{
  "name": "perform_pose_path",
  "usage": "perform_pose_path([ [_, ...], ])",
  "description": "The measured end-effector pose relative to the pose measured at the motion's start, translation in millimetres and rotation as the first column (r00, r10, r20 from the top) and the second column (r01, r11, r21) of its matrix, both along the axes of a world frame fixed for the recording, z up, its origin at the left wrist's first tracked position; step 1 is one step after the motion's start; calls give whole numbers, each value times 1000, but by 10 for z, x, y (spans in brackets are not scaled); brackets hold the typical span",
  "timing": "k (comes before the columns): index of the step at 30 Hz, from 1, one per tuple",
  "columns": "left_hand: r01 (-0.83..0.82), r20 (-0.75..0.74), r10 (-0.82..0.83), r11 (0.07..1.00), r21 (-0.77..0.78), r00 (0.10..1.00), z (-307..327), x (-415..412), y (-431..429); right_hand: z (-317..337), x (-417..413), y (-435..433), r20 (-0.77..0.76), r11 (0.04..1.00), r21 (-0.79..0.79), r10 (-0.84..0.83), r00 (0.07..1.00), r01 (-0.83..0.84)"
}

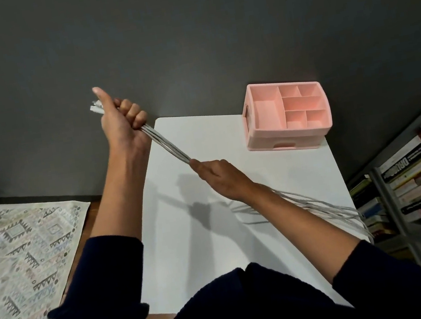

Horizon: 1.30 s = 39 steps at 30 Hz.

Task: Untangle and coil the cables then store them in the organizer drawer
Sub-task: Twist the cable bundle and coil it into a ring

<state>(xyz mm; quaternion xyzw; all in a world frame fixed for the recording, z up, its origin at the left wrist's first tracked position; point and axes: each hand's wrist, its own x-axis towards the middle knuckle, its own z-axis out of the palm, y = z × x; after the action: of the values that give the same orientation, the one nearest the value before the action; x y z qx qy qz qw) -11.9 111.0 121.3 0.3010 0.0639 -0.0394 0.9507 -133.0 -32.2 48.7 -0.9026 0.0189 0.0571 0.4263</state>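
Grey wall [185, 39] fills the top of the view, and below it stands a narrow white table [302, 172], lit hard enough that both arms throw sharp shadows on it. Left of the table, wooden floor [94, 213] shows, then a patterned rug [21, 258]; on the right a grey shelf [392, 202] stacked with books [412, 168] crowds close to the table's edge. Far right corner of the table: the pink organizer [290, 137], compartments facing up, its drawer [283, 145] pushed in at the front. Now the cables [167, 144]: a pale bundle, pulled straight in the air between the two hands. Left hand [120, 121] is raised beyond the table's far left corner, fist wrapped round the bundle, thumb up, with the plugs [95, 108] poking out beside the thumb. Right hand [215, 171] is lower, over the middle of the table, fingers clamped on the same bundle. Behind the right forearm the loose strands fan out and run over the table's right edge toward the shelf. Bare white top lies between the hands and the organizer, and more of it nearer the body.
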Motion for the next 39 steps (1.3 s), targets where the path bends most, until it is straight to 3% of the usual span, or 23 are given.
perform_pose_path([
  [10, -50, -8, 51, 996, 69, 999, -71, -53, -66, -186, -69, -192, -108, 992, 81, -87, 990, 96],
  [17, -137, 9, 137, 987, 86, 991, -15, 31, 31, -573, -283, -501, -161, 978, -61, -208, 965, 201],
  [21, -170, -9, 171, 983, 74, 985, -47, 38, 32, -691, -414, -682, -255, 969, -169, -217, 942, 178],
  [25, -183, -16, 185, 980, 77, 983, -82, 35, 22, -752, -477, -821, -276, 961, -175, -255, 927, 212],
  [29, -201, 2, 202, 973, 113, 979, -84, 65, 51, -885, -588, -1000, -309, 918, -318, -338, 889, 238],
  [39, -219, -81, 234, 963, 155, 969, -335, -18, 59, -998, -769, -1268, -295, 848, -348, -503, 812, 400],
])
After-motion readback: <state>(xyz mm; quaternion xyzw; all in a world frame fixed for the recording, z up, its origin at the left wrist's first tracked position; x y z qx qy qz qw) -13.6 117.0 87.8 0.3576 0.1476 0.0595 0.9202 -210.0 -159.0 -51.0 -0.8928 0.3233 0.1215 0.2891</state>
